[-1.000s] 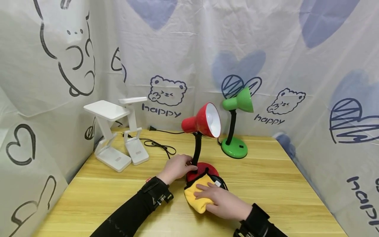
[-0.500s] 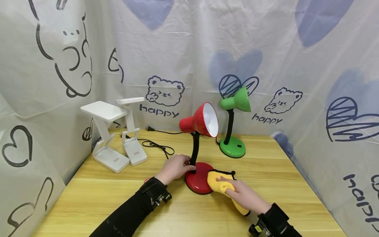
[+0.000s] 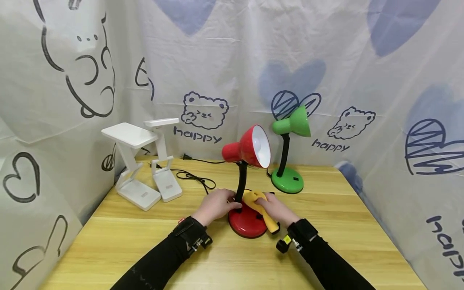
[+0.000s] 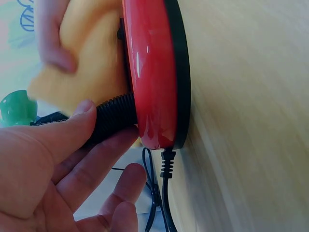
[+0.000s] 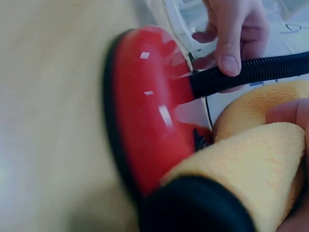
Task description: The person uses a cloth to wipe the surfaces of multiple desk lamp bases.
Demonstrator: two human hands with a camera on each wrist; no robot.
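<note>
A red desk lamp (image 3: 248,153) stands mid-table on a round red base (image 3: 246,223), its black ribbed neck (image 4: 116,113) rising from it. My left hand (image 3: 217,207) pinches the bottom of that neck between thumb and fingers, as the left wrist view also shows. In my right hand (image 3: 277,207) is a yellow cloth (image 3: 266,215) with black edging, bunched and gripped over the right rear of the base, beside the neck. The right wrist view shows the folded cloth (image 5: 241,164) along the base's edge; part of the right hand's fingers are hidden there.
Behind to the right stands a green desk lamp (image 3: 287,181). Two white folding lamps (image 3: 139,193) are at the back left, near a coiled black cable (image 3: 192,176). Printed curtains (image 3: 232,60) enclose the wooden table (image 3: 232,266) at the back and sides.
My right hand has carried the cloth from the front of the red base round its right side to the rear right, near the neck. The left hand keeps its hold on the neck.
</note>
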